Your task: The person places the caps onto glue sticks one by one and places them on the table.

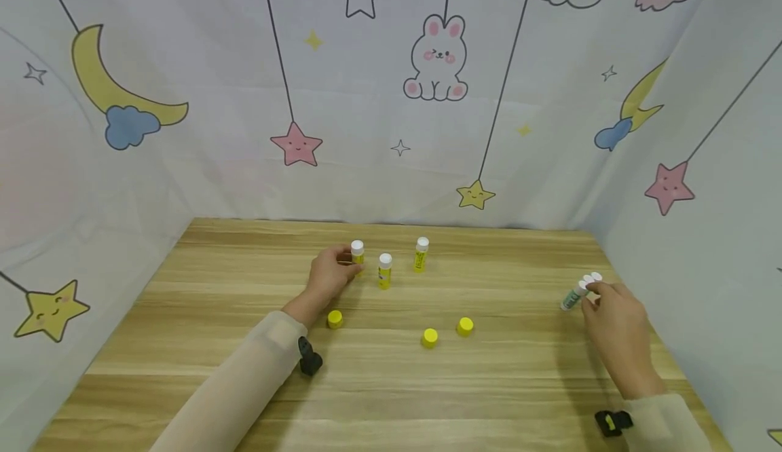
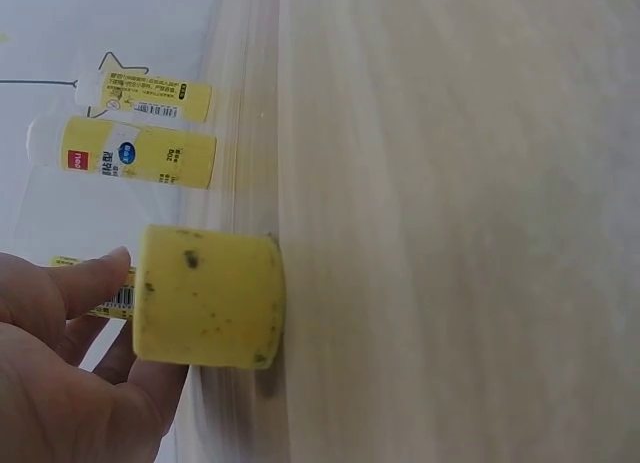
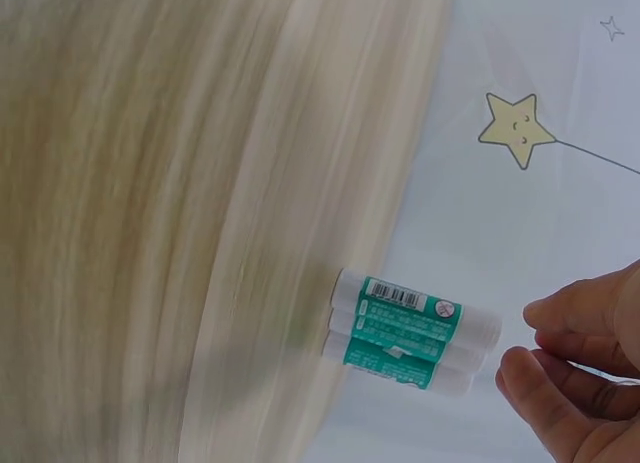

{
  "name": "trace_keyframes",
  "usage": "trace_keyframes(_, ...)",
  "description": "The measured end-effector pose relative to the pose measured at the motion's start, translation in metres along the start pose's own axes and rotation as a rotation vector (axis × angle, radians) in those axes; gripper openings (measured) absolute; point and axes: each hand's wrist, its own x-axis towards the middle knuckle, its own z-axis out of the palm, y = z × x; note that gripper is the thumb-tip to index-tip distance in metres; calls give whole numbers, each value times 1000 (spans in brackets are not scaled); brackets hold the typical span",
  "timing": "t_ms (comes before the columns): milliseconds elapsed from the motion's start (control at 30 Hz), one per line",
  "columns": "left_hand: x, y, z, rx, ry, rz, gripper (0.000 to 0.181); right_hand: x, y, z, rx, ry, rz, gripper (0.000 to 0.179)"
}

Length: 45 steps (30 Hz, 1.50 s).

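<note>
Toward the back of the table my left hand holds an upright yellow glue stick with a white top, fingers behind it and thumb in front. A second yellow glue stick and a third yellow glue stick stand to its right. In the left wrist view a yellow cap partly hides the held stick. At the right, three green-and-white glue sticks stand upright, side by side. My right hand is close to their tops, thumb and fingertips bent but apart from them, holding nothing.
Three yellow caps lie apart on the wooden table: a left cap, a middle cap and a right cap. A white printed curtain encloses the table's back and sides. Black wrist cameras are on both sleeves.
</note>
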Motion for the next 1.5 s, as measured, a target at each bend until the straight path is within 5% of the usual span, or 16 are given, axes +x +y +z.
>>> trace_keyframes(533, -2, 1, -3, 24, 2, 59, 45, -7, -13, -1, -20, 58, -39, 23)
trace_keyframes(800, -7, 1, -10, 24, 22, 80, 46, -8, -23, -1, -46, 2, -28, 30)
trace_keyframes(1500, -60, 12, -28, -2, 57, 202, 39, -8, -54, 11, 51, -93, -33, 35)
